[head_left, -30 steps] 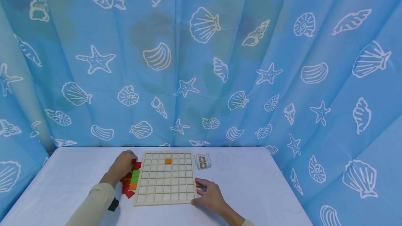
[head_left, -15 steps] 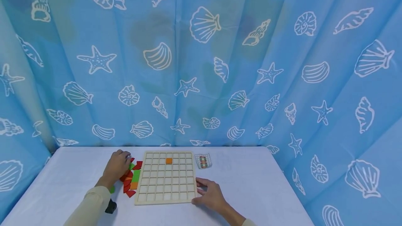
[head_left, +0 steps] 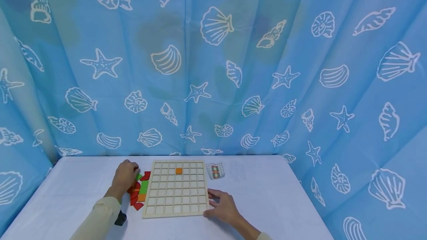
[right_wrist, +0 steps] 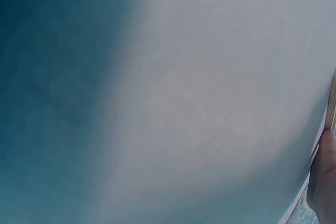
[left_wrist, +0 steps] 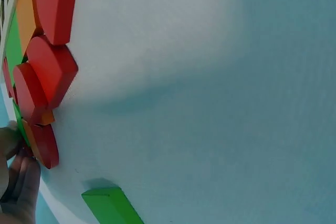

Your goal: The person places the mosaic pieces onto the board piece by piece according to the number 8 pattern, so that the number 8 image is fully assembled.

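Observation:
A pale wooden grid board [head_left: 169,195] lies on the table, with one orange square tile [head_left: 179,171] in a cell near its far side. My right hand [head_left: 222,207] rests at the board's near right edge, fingers loosely bent and thumb tip by the corner. Left of the board, my left hand [head_left: 124,176] reaches down to a pile of coloured pieces. Its fingertips touch the pile's far end, close to a green piece [left_wrist: 20,121] and a red rounded piece [left_wrist: 46,145]. Whether they pinch a piece is hidden.
More red pieces [head_left: 135,195], green tiles [head_left: 144,186] and an orange tile [head_left: 141,197] lie against the board's left side. A separate green block [left_wrist: 111,204] sits apart. A pattern card [head_left: 215,171] lies right of the board, and a black object [head_left: 121,218] near the left sleeve.
My left hand has drawn back slightly left from the board's edge, uncovering red and green pieces, and its fingers have come closer together. My right hand and the board stay put.

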Demonstrator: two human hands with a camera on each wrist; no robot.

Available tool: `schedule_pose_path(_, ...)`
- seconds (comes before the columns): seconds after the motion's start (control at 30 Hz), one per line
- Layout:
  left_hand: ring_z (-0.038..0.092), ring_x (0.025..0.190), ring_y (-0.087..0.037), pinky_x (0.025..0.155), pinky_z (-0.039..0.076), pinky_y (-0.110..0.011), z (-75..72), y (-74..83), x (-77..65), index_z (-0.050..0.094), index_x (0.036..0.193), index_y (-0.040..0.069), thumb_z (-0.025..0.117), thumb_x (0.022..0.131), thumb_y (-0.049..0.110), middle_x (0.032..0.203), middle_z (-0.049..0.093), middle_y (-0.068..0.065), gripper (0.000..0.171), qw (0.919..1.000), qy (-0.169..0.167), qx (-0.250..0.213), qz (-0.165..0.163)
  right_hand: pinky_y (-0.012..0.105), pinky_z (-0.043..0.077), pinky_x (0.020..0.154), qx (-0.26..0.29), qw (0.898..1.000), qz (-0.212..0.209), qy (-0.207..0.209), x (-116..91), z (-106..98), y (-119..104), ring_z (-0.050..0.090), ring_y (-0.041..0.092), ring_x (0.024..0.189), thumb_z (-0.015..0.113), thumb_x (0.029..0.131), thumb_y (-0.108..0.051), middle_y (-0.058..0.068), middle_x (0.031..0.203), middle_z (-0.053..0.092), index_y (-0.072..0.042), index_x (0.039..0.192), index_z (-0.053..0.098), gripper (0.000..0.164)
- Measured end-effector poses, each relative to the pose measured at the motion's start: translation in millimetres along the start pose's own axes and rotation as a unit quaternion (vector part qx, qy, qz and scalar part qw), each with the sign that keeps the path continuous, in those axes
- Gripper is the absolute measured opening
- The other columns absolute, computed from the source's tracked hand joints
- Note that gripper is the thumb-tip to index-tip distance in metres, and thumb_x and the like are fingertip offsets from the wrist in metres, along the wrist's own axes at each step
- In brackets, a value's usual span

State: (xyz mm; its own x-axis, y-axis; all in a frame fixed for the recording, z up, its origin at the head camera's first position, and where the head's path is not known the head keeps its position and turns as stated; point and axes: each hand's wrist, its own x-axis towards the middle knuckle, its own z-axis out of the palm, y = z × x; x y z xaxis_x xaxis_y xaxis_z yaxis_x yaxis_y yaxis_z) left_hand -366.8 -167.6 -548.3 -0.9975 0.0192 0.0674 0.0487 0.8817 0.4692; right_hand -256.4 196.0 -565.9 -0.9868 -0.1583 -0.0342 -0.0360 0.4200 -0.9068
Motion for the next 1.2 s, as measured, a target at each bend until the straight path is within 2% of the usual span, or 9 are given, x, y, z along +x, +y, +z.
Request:
schedule_pose_path(0.13,0.054,0.089,-0.031,0.078,0.056,-0.042,0.1,-1.6,-1.6,0.066,0.111,-0.007,0.075,0.085,0.012,0.095,0.056,-0.018,0.034,0.9998,0.001,-0.004,-0.020,0.024,0.054,0.081,-0.001,1.000,-0.003,0.000,0,1,1,0.066,0.026,0.105,0.091,0.059,-0.001,0.010,0.113,0.065,0.004,0.131,0.057,0.079)
schedule_pose_path(0.27,0.053,0.097,-0.036,0.083,0.055,-0.047,-2.1,-1.4,-3.4,0.063,0.121,-0.006,0.078,0.081,0.011,0.107,0.057,-0.023,0.046,0.9992,-0.014,-0.020,-0.030,0.023,0.054,0.081,0.000,1.000,-0.006,-0.001,-1,1,1,0.066,0.025,0.106,0.091,0.059,-0.001,0.009,0.113,0.065,0.004,0.131,0.057,0.079)
schedule_pose_path(0.47,0.052,0.106,-0.040,0.093,0.050,-0.051,-2.2,-2.0,-2.7,0.060,0.125,-0.007,0.074,0.084,0.005,0.115,0.056,-0.025,0.046,0.9979,-0.022,-0.043,-0.043,0.023,0.054,0.082,0.002,1.000,-0.010,0.002,-3,0,0,0.065,0.026,0.107,0.090,0.059,-0.001,0.010,0.113,0.064,0.005,0.131,0.057,0.079)
schedule_pose_path(0.7,0.053,0.104,-0.040,0.095,0.048,-0.052,2.0,-5.0,-2.9,0.060,0.124,-0.008,0.074,0.083,0.004,0.115,0.058,-0.025,0.045,0.9977,0.001,-0.057,-0.038,0.023,0.054,0.082,0.003,1.000,-0.003,-0.001,-1,2,1,0.065,0.025,0.106,0.090,0.059,-0.001,0.010,0.114,0.064,0.004,0.131,0.057,0.079)
schedule_pose_path(0.83,0.053,0.106,-0.039,0.093,0.049,-0.052,2.8,4.1,-4.9,0.059,0.124,-0.008,0.075,0.081,0.003,0.116,0.057,-0.025,0.047,0.9956,0.023,-0.084,-0.035,0.023,0.054,0.082,-0.004,1.000,-0.008,0.000,2,2,2,0.065,0.026,0.106,0.090,0.059,-0.001,0.010,0.114,0.065,0.004,0.131,0.057,0.079)
schedule_pose_path(0.93,0.053,0.106,-0.038,0.093,0.050,-0.050,6.0,17.3,-4.3,0.060,0.125,-0.006,0.074,0.082,0.003,0.116,0.057,-0.024,0.046,0.9946,0.035,-0.095,-0.022,0.023,0.054,0.082,-0.009,1.000,-0.010,0.002,2,1,2,0.065,0.026,0.107,0.090,0.059,-0.001,0.010,0.114,0.064,0.004,0.131,0.057,0.079)
schedule_pose_path(1.1,0.057,0.103,-0.035,0.094,0.050,-0.049,16.2,38.3,-1.2,0.064,0.119,-0.005,0.074,0.082,0.003,0.112,0.061,-0.021,0.039,0.9938,0.057,-0.091,0.028,0.024,0.054,0.082,-0.008,1.000,-0.006,0.004,1,1,3,0.065,0.026,0.107,0.091,0.059,-0.001,0.010,0.114,0.064,0.003,0.131,0.057,0.080)
schedule_pose_path(1.2,0.058,0.099,-0.033,0.092,0.050,-0.048,24.4,48.5,-1.7,0.066,0.115,-0.005,0.073,0.082,0.003,0.108,0.063,-0.019,0.035,0.9922,0.058,-0.098,0.052,0.024,0.054,0.083,-0.003,1.000,-0.004,0.003,1,2,3,0.065,0.026,0.107,0.090,0.059,0.000,0.009,0.114,0.064,0.004,0.131,0.057,0.080)
